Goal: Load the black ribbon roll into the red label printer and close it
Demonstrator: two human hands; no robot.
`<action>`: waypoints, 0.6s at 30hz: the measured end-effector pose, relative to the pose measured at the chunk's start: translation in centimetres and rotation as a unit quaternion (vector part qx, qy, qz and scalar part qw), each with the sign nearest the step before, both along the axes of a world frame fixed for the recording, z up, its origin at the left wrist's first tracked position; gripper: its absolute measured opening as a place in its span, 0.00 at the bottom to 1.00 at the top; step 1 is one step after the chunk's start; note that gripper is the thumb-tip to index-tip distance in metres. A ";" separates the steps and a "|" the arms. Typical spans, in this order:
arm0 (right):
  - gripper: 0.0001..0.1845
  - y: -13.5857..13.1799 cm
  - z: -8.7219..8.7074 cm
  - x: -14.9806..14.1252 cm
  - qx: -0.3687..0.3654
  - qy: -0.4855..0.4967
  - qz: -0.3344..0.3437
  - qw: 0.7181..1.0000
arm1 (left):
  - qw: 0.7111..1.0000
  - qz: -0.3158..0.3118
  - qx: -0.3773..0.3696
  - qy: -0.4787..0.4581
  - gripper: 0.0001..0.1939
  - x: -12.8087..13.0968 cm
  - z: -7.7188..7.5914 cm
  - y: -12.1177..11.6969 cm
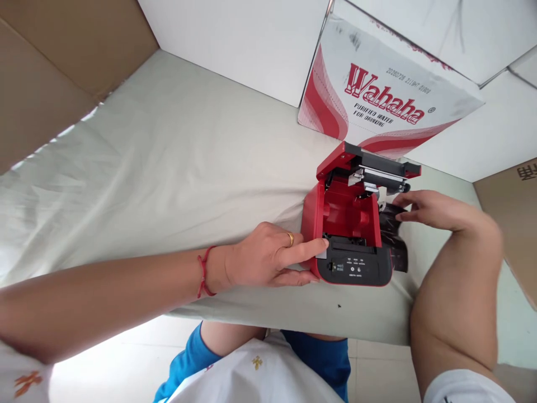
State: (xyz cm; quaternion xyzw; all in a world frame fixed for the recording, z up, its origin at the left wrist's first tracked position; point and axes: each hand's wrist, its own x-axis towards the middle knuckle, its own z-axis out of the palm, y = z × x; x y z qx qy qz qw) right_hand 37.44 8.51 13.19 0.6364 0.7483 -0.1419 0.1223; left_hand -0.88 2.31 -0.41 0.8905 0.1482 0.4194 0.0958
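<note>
A red and black label printer (352, 267) stands on the cloth-covered surface with its lid (369, 162) swung up. Its red inner compartment (342, 210) lies exposed. My left hand (272, 254) grips the printer's left side, the index finger reaching over the rim onto the black front panel and the other fingers against the side wall. To the printer's right hangs a crinkled, shiny black film (394, 243). My right hand (423, 208) has its thumb and fingertips around the film's upper part, beside the raised lid. Part of those fingertips is hidden.
Behind the printer stands a white and red water carton (377, 95), close to the lid. White panels (235, 45) line the back. Brown cardboard (50, 61) rises at the left, and another brown box (509, 212) is at the right. A pale green cloth (146, 168) covers the surface, slightly wrinkled.
</note>
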 end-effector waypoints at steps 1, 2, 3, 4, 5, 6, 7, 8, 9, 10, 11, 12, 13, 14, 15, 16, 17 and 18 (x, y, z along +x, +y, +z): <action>0.08 0.5 -0.6 -0.2 -0.045 0.005 -0.011 0.999 | 1.000 -0.001 0.000 -0.002 0.28 0.0 0.0 0.0; 0.09 0.8 -0.9 -0.5 -0.062 0.003 -0.020 0.998 | 1.000 -0.002 0.000 -0.003 0.27 0.0 0.0 0.0; 0.09 0.9 -0.9 -0.8 -0.055 -0.002 -0.022 0.998 | 1.000 -0.002 0.002 -0.005 0.27 0.0 0.1 0.0; 0.11 0.8 -0.7 -1.2 -0.052 -0.005 -0.024 0.998 | 1.000 -0.002 0.002 -0.007 0.26 0.0 0.1 0.0; 0.13 0.6 -0.2 -1.7 -0.046 -0.006 -0.032 0.998 | 1.000 -0.002 0.002 -0.006 0.26 0.0 0.2 0.0; 0.14 0.3 0.3 -2.3 -0.031 -0.002 -0.049 0.998 | 1.000 -0.002 0.001 -0.004 0.26 0.0 0.2 0.0; 0.16 0.0 0.8 -3.0 -0.003 0.009 -0.074 0.997 | 1.000 -0.002 -0.001 -0.001 0.26 0.0 0.2 0.0; 0.17 -0.3 1.3 -3.8 0.036 0.030 -0.100 0.994 | 1.000 -0.002 -0.004 0.002 0.26 0.0 0.2 0.0; 0.18 -0.5 1.5 -4.6 0.079 0.059 -0.117 0.988 | 1.000 -0.003 -0.006 0.005 0.26 -0.1 0.3 0.1; 0.19 -0.6 1.5 -5.4 0.115 0.090 -0.115 0.983 | 1.000 -0.005 -0.008 0.008 0.26 -0.1 0.3 0.1; 0.19 -0.7 1.3 -6.1 0.133 0.116 -0.088 0.980 | 1.000 -0.005 -0.008 0.009 0.26 -0.1 0.3 0.1; 0.19 -0.7 0.9 -6.7 0.132 0.136 -0.043 0.981 | 1.000 -0.004 -0.006 0.009 0.26 0.0 0.3 0.1; 0.19 -0.6 0.4 -7.1 0.115 0.144 0.005 0.983 | 1.000 -0.003 -0.004 0.007 0.26 0.0 0.3 0.1; 0.18 -0.5 -0.1 -7.3 0.091 0.144 0.047 0.984 | 1.000 -0.001 -0.001 0.003 0.26 0.0 0.3 0.1; 0.16 -0.4 -0.6 -7.4 0.067 0.139 0.078 0.985 | 1.000 0.001 0.002 0.001 0.26 0.0 0.3 0.1; 0.15 -0.3 -1.1 -7.3 0.041 0.132 0.098 0.985 | 1.000 0.002 0.004 0.000 0.26 0.0 0.3 0.0; 0.13 -0.2 -1.4 -7.2 0.014 0.127 0.111 0.986 | 1.000 0.002 0.004 -0.001 0.26 0.0 0.3 0.0; 0.12 -0.3 -1.6 -7.0 -0.015 0.119 0.123 0.985 | 1.000 0.000 0.003 0.000 0.26 0.0 0.3 0.0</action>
